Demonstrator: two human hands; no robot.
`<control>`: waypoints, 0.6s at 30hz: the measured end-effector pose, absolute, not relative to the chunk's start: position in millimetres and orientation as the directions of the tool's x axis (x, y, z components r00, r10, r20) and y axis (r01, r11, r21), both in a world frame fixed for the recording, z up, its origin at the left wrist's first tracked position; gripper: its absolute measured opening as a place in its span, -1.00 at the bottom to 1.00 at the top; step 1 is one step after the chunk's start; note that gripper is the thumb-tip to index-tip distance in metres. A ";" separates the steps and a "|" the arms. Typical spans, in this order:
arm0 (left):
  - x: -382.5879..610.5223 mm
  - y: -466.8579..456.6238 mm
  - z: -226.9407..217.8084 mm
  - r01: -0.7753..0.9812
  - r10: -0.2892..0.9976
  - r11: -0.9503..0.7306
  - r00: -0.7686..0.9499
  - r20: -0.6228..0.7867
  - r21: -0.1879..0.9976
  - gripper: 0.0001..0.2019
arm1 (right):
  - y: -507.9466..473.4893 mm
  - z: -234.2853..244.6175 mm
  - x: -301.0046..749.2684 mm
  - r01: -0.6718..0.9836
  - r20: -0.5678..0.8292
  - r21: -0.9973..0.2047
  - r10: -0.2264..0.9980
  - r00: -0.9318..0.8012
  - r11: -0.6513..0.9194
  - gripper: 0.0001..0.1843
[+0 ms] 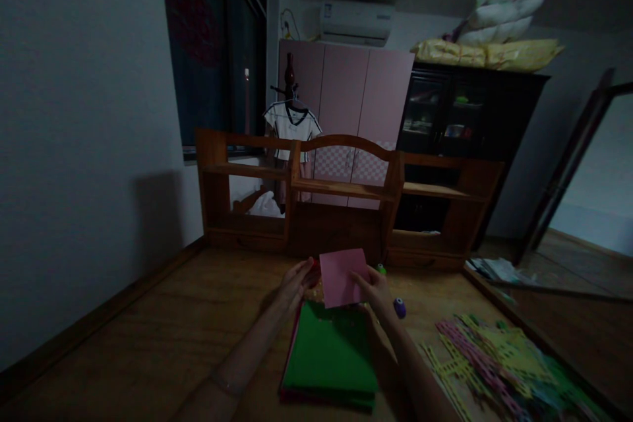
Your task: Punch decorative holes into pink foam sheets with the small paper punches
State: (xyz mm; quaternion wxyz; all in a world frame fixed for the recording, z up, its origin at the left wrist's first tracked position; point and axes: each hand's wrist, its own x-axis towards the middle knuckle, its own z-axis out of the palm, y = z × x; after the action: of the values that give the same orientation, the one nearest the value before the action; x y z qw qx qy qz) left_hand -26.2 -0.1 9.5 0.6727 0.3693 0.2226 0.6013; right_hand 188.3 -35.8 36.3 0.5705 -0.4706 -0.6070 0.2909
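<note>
My right hand [370, 285] pinches a square sheet of pink paper [341, 270] and holds it up at a tilt, thumb on its face. Left of the sheet, my left hand [297, 282] is closed around a small red paper punch [314, 274], partly covered by the fingers. Beneath both hands lies a stack of green paper [331, 353], with darker pink edges showing under it. Small punched-out bits are scattered near the top of the stack. Just beyond my right hand are a green punch [380, 269] and a purple punch [399, 307].
Yellow, pink and green paper scraps full of holes [499, 362] are heaped at the right on the wooden surface [222, 316]. A wooden shelf unit [341, 192] stands across the far side. A wall [89, 145] borders the left.
</note>
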 end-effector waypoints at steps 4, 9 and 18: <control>-26.5 -0.6 11.4 -0.671 0.977 0.022 0.171 0.126 0.741 -0.71 | -34.7 30.7 187.3 0.245 0.439 -0.879 0.894 0.084 0.409 -0.56; -29.3 0.9 11.7 -0.694 0.985 0.016 0.135 0.108 0.720 -0.73 | -34.5 30.5 189.3 0.288 0.451 -0.861 0.890 0.057 0.418 -0.61; -28.2 3.1 7.4 -0.705 0.979 0.024 0.160 0.127 0.709 -0.70 | -34.0 29.8 187.5 0.376 0.469 -0.827 0.882 0.054 0.417 -0.66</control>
State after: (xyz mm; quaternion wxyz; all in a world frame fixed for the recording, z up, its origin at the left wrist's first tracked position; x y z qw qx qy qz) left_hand -28.2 3.1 7.4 0.6851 0.3328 0.2060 0.6144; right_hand 187.5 -34.0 29.8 0.5390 -0.4863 -0.6465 0.2344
